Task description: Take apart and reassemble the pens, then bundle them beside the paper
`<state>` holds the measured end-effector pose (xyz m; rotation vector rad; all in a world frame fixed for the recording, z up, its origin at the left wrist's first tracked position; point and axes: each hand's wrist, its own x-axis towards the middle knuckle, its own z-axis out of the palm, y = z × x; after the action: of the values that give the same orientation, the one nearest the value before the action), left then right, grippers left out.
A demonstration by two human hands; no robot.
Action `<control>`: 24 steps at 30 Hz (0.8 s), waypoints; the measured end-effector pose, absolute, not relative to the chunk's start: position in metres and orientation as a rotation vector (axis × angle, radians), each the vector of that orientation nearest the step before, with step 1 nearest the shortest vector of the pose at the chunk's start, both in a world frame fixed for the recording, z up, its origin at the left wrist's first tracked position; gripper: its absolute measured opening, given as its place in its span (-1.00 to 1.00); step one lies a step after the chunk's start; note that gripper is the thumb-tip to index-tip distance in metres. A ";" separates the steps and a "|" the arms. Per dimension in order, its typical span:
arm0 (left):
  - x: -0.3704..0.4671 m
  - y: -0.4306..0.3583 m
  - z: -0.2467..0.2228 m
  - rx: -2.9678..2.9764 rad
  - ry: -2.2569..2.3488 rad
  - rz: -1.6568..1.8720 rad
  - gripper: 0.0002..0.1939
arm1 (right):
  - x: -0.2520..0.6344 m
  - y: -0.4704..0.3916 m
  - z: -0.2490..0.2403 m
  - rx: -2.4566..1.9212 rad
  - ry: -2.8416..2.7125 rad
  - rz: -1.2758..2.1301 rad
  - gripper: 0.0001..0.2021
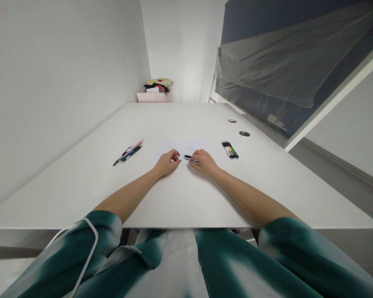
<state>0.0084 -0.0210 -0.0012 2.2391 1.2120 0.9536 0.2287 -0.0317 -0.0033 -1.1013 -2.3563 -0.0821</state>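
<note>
Over a white sheet of paper [182, 145] at the middle of the table, my two hands face each other a short way apart. My left hand [168, 162] is closed in a pinch at a small pale piece, too small to name. Dark, thin pens [187, 157] point left from the fingers of my right hand [202, 162], which is closed on them. Off to the left lies a loose bunch of pens [128, 153]. On the right, several pens or markers [230, 150] with black, white, yellow and green parts lie side by side.
The white table [180, 198] has two round cable holes [244, 134] at its right side. A pale box [152, 97] holding folded things stands beyond the far edge. A dark panel under plastic film [267, 62] leans along the right. A white cable crosses my left sleeve.
</note>
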 end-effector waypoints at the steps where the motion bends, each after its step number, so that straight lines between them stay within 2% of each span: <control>1: 0.006 -0.020 -0.001 2.273 1.245 0.938 -0.80 | 0.230 -0.031 -0.004 -1.130 -2.355 -0.082 -0.86; 9: -0.001 -0.012 -0.002 2.449 1.356 0.760 -0.87 | 0.233 -0.029 -0.009 -1.250 -2.359 -0.028 -0.84; 24: -0.002 -0.006 -0.007 2.540 1.270 0.663 -0.80 | 0.230 -0.032 -0.005 -1.325 -2.382 -0.015 -0.83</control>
<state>-0.0021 -0.0063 -0.0070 2.5397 1.2700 0.6630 0.2304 -0.0316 -0.0052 -1.3252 -2.3821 -0.0151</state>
